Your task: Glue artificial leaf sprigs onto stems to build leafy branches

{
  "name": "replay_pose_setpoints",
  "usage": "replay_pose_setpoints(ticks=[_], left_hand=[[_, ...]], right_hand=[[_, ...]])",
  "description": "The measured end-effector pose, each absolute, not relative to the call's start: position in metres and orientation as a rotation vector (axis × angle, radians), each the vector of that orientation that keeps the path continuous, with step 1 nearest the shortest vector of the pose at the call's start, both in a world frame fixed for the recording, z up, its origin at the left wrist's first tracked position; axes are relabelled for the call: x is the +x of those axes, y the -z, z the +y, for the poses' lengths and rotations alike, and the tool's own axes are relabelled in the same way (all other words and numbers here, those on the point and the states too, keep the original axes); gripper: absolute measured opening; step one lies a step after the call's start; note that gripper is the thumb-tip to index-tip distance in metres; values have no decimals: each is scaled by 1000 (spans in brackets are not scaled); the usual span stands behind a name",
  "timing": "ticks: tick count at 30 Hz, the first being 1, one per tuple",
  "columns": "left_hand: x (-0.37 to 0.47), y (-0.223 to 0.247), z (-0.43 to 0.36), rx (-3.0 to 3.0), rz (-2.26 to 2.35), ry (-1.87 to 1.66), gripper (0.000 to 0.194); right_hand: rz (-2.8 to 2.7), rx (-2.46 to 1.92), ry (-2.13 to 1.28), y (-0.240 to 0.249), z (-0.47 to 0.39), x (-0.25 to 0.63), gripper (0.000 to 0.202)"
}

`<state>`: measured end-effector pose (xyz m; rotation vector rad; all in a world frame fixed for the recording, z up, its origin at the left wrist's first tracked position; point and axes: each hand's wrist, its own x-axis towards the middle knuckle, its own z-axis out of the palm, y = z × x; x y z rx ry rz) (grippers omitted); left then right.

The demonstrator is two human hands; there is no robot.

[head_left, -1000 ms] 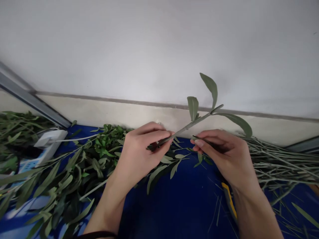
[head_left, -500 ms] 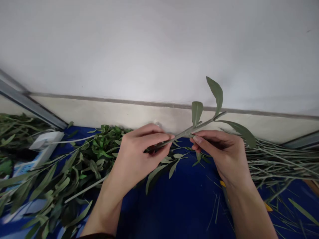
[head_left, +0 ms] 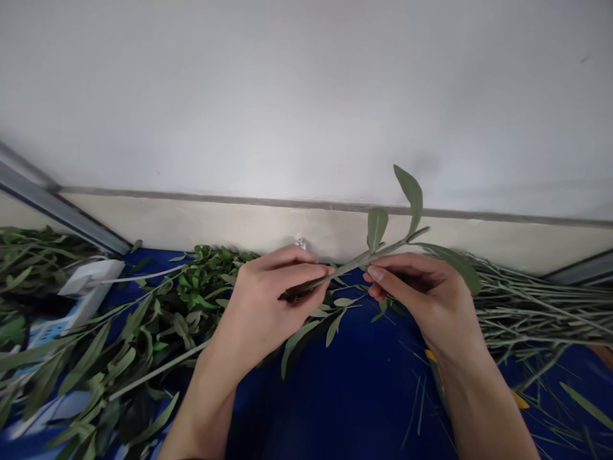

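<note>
A leafy branch (head_left: 353,262) slants up to the right in front of me, with a few long green leaves near its cut tip. My left hand (head_left: 280,287) is closed round the lower part of its stem, thumb and fingers pinching it. Close against the underside of the stem, the thumb and fingertips of my right hand (head_left: 416,284) are pinched together. What lies between them is too small and hidden to tell. One leaf (head_left: 457,259) of the branch droops behind the right hand.
Leafy cuttings (head_left: 138,338) are heaped on the blue surface (head_left: 335,402) at left, partly over a white power strip (head_left: 90,287). Bare stems (head_left: 536,306) are piled at right. A yellow-edged object (head_left: 520,399) lies partly under my right forearm. A pale wall (head_left: 287,96) rises behind.
The branch tip and its leaves sit slightly lower in view. My right fingertips remain by the stem, and the left hand keeps its hold.
</note>
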<state>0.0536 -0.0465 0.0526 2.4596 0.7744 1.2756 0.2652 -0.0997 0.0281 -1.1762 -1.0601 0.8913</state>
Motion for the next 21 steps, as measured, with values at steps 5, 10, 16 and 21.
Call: replay_pose_setpoints(ticks=[5, 10, 16, 21], left_hand=[[54, -54, -48, 2501, 733, -1273, 7], [52, -53, -47, 2469, 755, -1212, 8], [51, -51, -45, 2361, 759, -1137, 7], [49, -47, -44, 2366, 732, -1195, 5]], right_hand=[[-1060, -1166, -961, -26, -100, 267, 6], [-1230, -1252, -827, -19, -99, 272, 6], [-1435, -1247, -564, -14, -99, 271, 4], [-1110, -1180, -845, -20, -99, 260, 3]])
